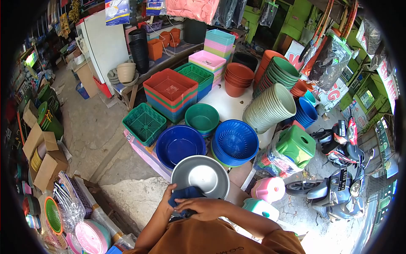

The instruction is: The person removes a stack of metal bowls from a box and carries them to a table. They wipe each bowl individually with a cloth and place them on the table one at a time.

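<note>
Between the two grips hangs a dark blue cloth (pixel 186 194), seen against the near rim of the silver basin (pixel 203 174). The left grip (pixel 169 197) pinches its left side; the right grip (pixel 198 208) lies across its lower part, whether pinching I cannot tell. Beyond both grips sit the blue basin (pixel 180 146) and blue baskets (pixel 235 142).

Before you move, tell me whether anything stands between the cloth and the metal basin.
Nothing visible does: the cloth, in the left hand with the right hand over it, overlaps the basin's near side. Contact is unclear.
</note>
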`<state>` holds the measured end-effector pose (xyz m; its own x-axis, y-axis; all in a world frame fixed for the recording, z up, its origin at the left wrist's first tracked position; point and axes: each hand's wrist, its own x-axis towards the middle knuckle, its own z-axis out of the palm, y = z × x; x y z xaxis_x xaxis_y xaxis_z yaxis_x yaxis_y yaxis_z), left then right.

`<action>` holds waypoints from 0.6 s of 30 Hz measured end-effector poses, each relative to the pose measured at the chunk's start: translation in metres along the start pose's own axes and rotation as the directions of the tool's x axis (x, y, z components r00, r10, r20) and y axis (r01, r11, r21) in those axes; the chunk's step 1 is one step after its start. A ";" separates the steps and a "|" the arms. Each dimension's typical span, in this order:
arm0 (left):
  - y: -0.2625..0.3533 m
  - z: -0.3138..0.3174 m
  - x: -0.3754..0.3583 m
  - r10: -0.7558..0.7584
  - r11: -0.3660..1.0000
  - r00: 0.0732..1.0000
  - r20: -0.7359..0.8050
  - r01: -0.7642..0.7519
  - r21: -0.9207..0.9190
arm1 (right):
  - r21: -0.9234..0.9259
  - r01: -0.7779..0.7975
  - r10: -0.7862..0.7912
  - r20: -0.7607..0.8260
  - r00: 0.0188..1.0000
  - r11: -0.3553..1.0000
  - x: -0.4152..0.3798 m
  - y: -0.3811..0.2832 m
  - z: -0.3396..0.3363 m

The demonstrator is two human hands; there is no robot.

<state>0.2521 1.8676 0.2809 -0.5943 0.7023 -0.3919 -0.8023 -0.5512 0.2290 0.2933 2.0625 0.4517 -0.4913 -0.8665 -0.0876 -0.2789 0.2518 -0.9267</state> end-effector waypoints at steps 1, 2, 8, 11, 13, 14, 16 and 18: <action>0.000 0.013 -0.003 0.001 1.000 1.000 -0.002 -0.001 0.001 | 0.001 0.002 -0.002 0.000 1.000 1.000 -0.004 0.001 0.004; 0.000 0.039 -0.006 0.047 0.998 0.996 -0.078 -0.044 0.035 | -0.099 -0.024 0.026 0.019 0.999 0.995 -0.010 0.002 0.006; 0.010 0.071 -0.013 0.094 0.987 0.977 -0.192 -0.067 0.145 | -0.608 -0.228 -0.025 -0.379 0.925 0.760 -0.052 -0.007 0.000; 0.011 0.090 -0.019 0.030 0.980 0.977 -0.210 0.012 0.197 | -0.846 -0.239 -0.175 -0.358 0.917 0.478 -0.061 0.008 -0.004; 0.010 0.091 -0.017 0.044 0.977 0.972 -0.232 0.007 0.214 | -0.875 -0.201 -0.189 -0.309 0.932 0.441 -0.063 0.017 -0.009; 0.009 0.090 -0.015 0.055 0.973 0.966 -0.253 0.005 0.229 | -0.847 -0.192 -0.162 -0.308 0.938 0.496 -0.064 0.021 -0.011; 0.001 0.085 -0.004 0.597 0.596 0.766 -0.237 -0.226 0.770 | -0.814 -0.190 -0.131 -0.309 0.942 0.549 -0.068 0.020 -0.018; 0.005 0.087 -0.013 0.796 -0.425 0.393 0.461 -0.179 0.887 | -0.682 -0.257 0.058 -0.300 0.952 0.685 -0.071 0.013 -0.031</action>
<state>0.2509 1.8948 0.3645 -0.8975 0.0450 0.4388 0.3987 0.5084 0.7633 0.2986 2.1405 0.4574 -0.7315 -0.6813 -0.0279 -0.6276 0.6886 -0.3632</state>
